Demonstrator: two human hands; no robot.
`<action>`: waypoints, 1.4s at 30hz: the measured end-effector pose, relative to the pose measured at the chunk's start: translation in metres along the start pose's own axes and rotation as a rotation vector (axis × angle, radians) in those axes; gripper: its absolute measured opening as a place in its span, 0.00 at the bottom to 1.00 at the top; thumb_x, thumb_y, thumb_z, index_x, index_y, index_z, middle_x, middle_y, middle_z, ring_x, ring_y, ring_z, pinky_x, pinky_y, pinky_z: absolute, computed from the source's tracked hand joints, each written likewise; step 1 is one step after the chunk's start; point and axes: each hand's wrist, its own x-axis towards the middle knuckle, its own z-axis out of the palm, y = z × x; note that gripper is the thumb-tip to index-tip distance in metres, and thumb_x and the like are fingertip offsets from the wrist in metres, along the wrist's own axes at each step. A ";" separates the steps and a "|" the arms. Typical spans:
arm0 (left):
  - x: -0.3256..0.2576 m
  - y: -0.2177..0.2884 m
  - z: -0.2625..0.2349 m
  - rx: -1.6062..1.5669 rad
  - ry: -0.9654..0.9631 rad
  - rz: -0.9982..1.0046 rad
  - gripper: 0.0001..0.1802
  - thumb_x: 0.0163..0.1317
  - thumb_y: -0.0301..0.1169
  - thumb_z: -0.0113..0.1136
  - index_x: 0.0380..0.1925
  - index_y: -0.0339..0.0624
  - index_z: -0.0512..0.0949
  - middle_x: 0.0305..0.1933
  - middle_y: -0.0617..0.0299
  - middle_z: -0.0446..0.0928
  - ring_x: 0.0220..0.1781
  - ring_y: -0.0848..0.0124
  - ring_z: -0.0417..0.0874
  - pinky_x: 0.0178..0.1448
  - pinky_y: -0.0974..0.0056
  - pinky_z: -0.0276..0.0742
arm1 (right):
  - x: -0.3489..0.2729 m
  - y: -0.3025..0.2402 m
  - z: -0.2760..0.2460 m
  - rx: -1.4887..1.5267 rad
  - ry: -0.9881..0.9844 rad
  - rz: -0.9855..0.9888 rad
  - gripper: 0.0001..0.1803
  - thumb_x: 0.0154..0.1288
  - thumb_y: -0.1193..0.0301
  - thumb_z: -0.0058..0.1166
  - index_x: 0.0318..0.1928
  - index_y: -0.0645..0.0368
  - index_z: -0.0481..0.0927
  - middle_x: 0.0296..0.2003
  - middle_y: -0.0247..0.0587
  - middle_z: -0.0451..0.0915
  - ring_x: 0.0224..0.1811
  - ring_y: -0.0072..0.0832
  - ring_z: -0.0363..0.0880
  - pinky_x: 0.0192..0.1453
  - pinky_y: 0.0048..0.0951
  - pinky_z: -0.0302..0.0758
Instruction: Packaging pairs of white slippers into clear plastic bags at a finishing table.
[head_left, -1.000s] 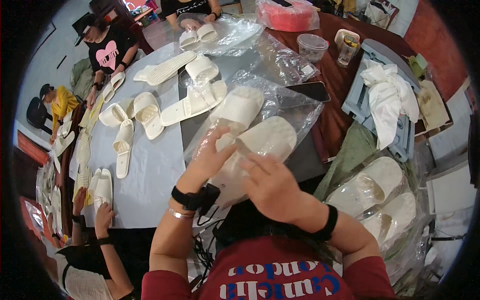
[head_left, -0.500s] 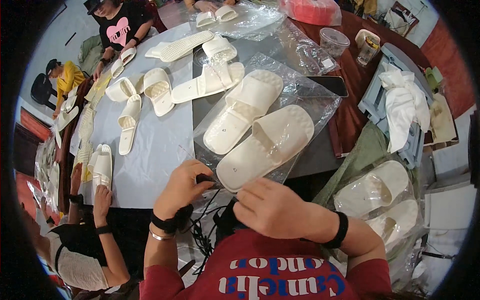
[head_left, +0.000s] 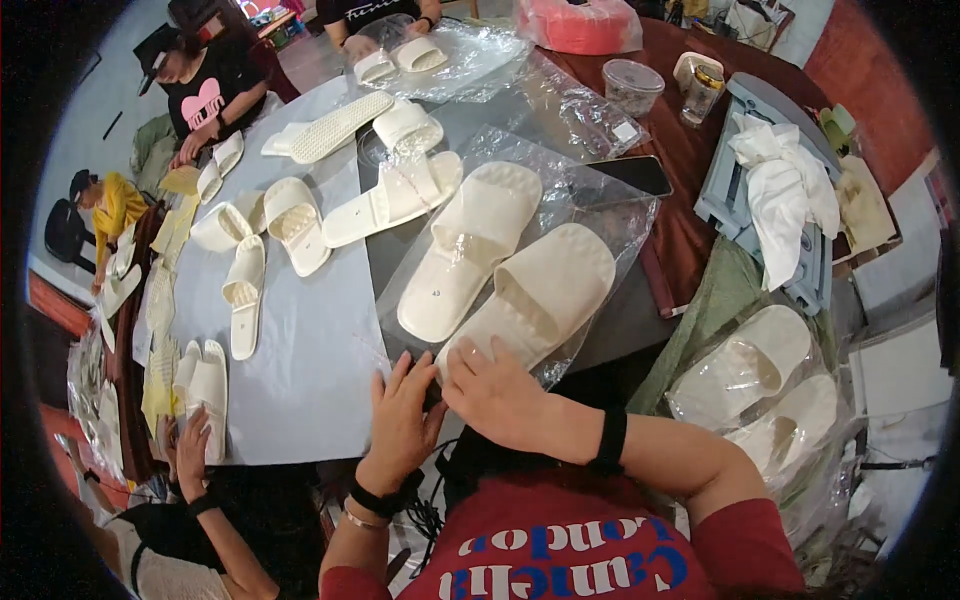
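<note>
Two cream slippers, one [head_left: 470, 250] to the left of the other [head_left: 545, 290], lie side by side inside a clear plastic bag [head_left: 605, 215] on the grey table cover [head_left: 300, 360]. My left hand [head_left: 400, 420] presses flat on the bag's near edge with its fingers apart. Beside it, my right hand [head_left: 495, 395] curls over the bag at the heel of the right-hand slipper. Both hands touch each other at the table's front edge.
Several loose cream slippers [head_left: 290, 225] lie to the left. A dark phone [head_left: 632, 175] rests behind the bag. More bagged slippers [head_left: 745, 365] are piled at my right. Another person's hand [head_left: 190, 455] holds a slipper pair [head_left: 205, 385] at lower left. Other people sit across the table.
My hands have slid from the middle of the bagged slippers down to the bag's near end. The left hand has gone from a fist to flat fingers.
</note>
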 end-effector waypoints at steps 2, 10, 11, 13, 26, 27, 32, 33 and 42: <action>-0.002 -0.001 0.003 -0.006 0.006 0.007 0.33 0.55 0.30 0.68 0.62 0.43 0.67 0.68 0.54 0.70 0.71 0.47 0.65 0.71 0.34 0.52 | 0.001 0.000 0.001 -0.014 0.006 0.001 0.18 0.59 0.65 0.51 0.46 0.63 0.79 0.52 0.55 0.76 0.60 0.50 0.72 0.57 0.61 0.70; -0.003 -0.003 0.004 0.073 -0.015 0.017 0.27 0.59 0.39 0.65 0.57 0.44 0.73 0.69 0.55 0.69 0.73 0.51 0.64 0.71 0.33 0.49 | 0.002 0.012 -0.005 0.007 -0.068 0.082 0.15 0.59 0.67 0.51 0.44 0.63 0.79 0.53 0.58 0.75 0.63 0.52 0.71 0.60 0.70 0.65; -0.004 -0.003 0.004 0.063 -0.006 0.020 0.26 0.59 0.39 0.65 0.57 0.44 0.73 0.69 0.55 0.69 0.73 0.51 0.63 0.71 0.33 0.48 | -0.001 0.016 -0.008 -0.019 -0.097 0.090 0.15 0.59 0.68 0.51 0.43 0.63 0.79 0.53 0.59 0.75 0.62 0.53 0.72 0.61 0.70 0.64; -0.005 -0.003 0.006 0.050 0.005 0.020 0.26 0.59 0.39 0.65 0.57 0.43 0.73 0.69 0.55 0.69 0.73 0.51 0.63 0.71 0.33 0.48 | -0.009 0.026 -0.005 -0.053 -0.082 0.101 0.14 0.59 0.68 0.51 0.43 0.63 0.79 0.54 0.59 0.75 0.61 0.53 0.73 0.62 0.68 0.64; 0.029 -0.007 -0.005 0.034 0.234 0.078 0.24 0.51 0.28 0.67 0.50 0.38 0.76 0.54 0.54 0.76 0.56 0.55 0.75 0.55 0.52 0.68 | -0.026 0.007 -0.041 0.115 -0.223 -0.098 0.22 0.53 0.50 0.63 0.33 0.58 0.83 0.29 0.41 0.80 0.40 0.39 0.78 0.67 0.64 0.58; 0.033 -0.006 -0.006 0.078 0.212 0.090 0.24 0.51 0.28 0.67 0.50 0.38 0.76 0.55 0.54 0.76 0.56 0.55 0.75 0.55 0.52 0.68 | -0.027 0.007 -0.041 0.099 -0.223 -0.116 0.23 0.51 0.49 0.64 0.33 0.58 0.83 0.29 0.41 0.80 0.39 0.39 0.78 0.67 0.64 0.58; 0.050 0.006 -0.014 0.084 0.094 0.113 0.28 0.50 0.26 0.67 0.54 0.40 0.74 0.62 0.53 0.74 0.55 0.53 0.75 0.55 0.51 0.68 | -0.031 0.005 -0.047 0.100 -0.224 -0.139 0.25 0.48 0.48 0.66 0.33 0.58 0.80 0.27 0.36 0.76 0.37 0.36 0.76 0.67 0.61 0.59; 0.054 0.007 -0.015 0.096 0.056 0.113 0.30 0.49 0.28 0.67 0.56 0.41 0.74 0.64 0.54 0.73 0.55 0.53 0.75 0.55 0.51 0.68 | -0.032 0.004 -0.051 0.121 -0.214 -0.150 0.25 0.48 0.48 0.66 0.33 0.59 0.80 0.27 0.36 0.76 0.37 0.36 0.76 0.67 0.61 0.59; 0.054 -0.024 -0.026 -0.093 -0.018 0.104 0.25 0.49 0.28 0.66 0.51 0.44 0.78 0.57 0.54 0.77 0.56 0.54 0.74 0.56 0.51 0.70 | -0.040 0.010 -0.089 0.355 0.106 -0.270 0.16 0.52 0.57 0.63 0.28 0.55 0.74 0.26 0.32 0.72 0.34 0.33 0.73 0.55 0.46 0.73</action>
